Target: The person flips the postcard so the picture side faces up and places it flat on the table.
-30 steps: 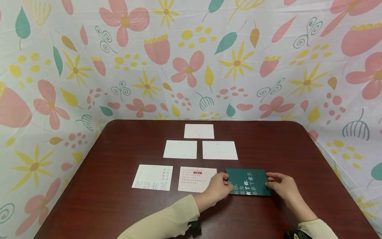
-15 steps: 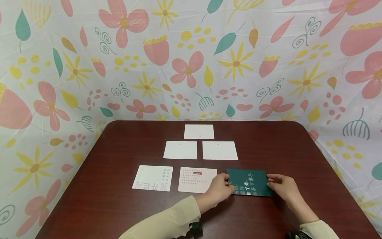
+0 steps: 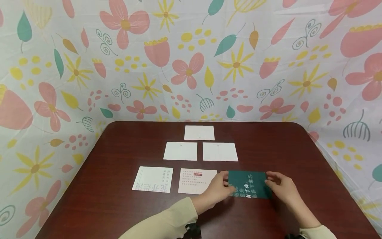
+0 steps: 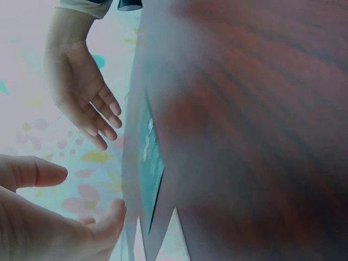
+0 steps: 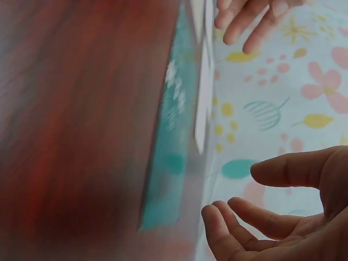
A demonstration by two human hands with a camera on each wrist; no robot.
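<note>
A dark green card [image 3: 247,184] with pale handwriting-style characters lies flat on the table. My left hand [image 3: 217,187] is over its left edge in the head view, and my right hand [image 3: 283,186] is at its right edge. Both wrist views show the hands lifted off the card, thumb and fingers parted around nothing: the left hand's thumb [image 4: 46,172] stands away from its fingers, and so does the right hand's thumb [image 5: 283,173]. Left of the green card is a cream card [image 3: 195,181] with red print, partly covered by my left hand.
A white card [image 3: 153,179] with grey lettering lies at the left of the front row. Behind are two blank-looking white cards, left [image 3: 180,151] and right [image 3: 220,151], and one more white card [image 3: 199,132] farthest back. A flower-patterned cloth [image 3: 191,66] hangs behind the brown table [image 3: 104,199].
Both hands have let go of the green card's edges and risen slightly, with fingers spreading. The green card stays in line with the front row; the other cards have not moved.
</note>
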